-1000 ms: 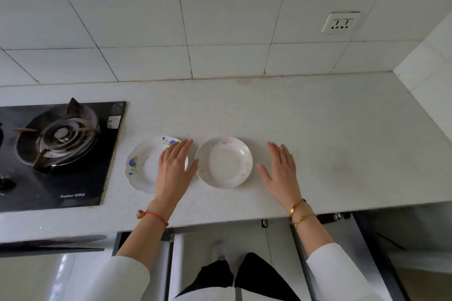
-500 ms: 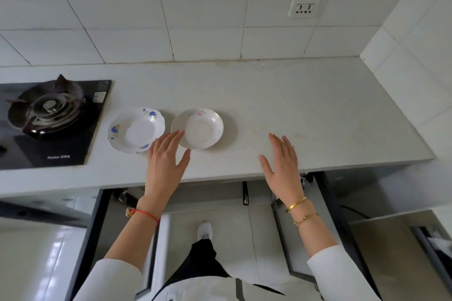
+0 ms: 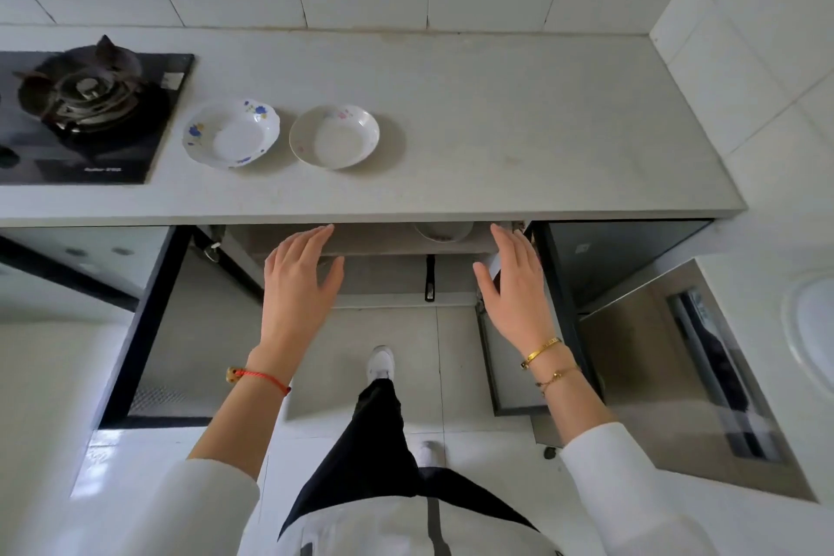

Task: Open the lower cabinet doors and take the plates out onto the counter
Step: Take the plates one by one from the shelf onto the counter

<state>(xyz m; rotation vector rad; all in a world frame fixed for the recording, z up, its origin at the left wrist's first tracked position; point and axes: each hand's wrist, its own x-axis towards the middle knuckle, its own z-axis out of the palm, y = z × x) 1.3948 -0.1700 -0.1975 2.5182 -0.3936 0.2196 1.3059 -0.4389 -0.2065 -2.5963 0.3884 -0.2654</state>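
**Both hands empty in front of the open lower cabinet**

Nearest the camera, white sleeves run out to two bare hands held in the air below the counter edge. The left hand (image 3: 300,280), a red cord at its wrist, has its fingers straight and slightly spread, gripping nothing. The right hand (image 3: 514,284), with gold bracelets, is likewise flat and empty. Beside them the left cabinet door (image 3: 149,330) and right cabinet door (image 3: 564,307) both stand swung out. Beyond the fingertips, on the shelf just under the counter, sits what looks like another bowl or plate (image 3: 444,231), mostly hidden. Farther back, on the counter (image 3: 519,140), two plates lie side by side, near but apart: the blue-flowered plate (image 3: 231,133) by the gas stove (image 3: 85,104), and the pink-flowered plate (image 3: 334,136) to its right.
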